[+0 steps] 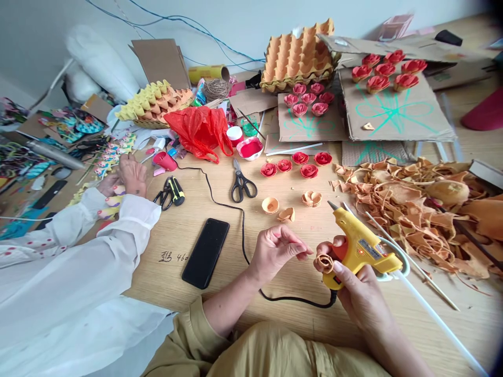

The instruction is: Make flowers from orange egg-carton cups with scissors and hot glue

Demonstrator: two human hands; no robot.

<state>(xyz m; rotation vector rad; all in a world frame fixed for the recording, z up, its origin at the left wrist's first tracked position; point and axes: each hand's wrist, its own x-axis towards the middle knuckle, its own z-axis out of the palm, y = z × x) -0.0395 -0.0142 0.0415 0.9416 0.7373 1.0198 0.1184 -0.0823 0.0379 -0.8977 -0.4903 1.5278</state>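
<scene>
My right hand (363,293) is closed around a yellow hot glue gun (356,235), its nozzle pointing up and left. The same hand's thumb and fingers also pinch a small rolled tan flower center (324,263). Just left of it, my left hand (277,252) is closed in a pinch; whatever lies between its fingertips is too small to make out. Beyond my hands sit a tan cup-shaped petal piece (270,205), a loose cluster of petals (286,214) and an unpainted flower (312,198). A white glue stick (440,322) extends from the gun's rear.
Several red-painted flowers (301,158) and scissors (242,183) lie farther back. A phone (205,253) lies left, beside the gun's black cord (243,230). Torn egg-carton scraps (412,209) pile up at right. A co-worker's hands (131,175) work at far left.
</scene>
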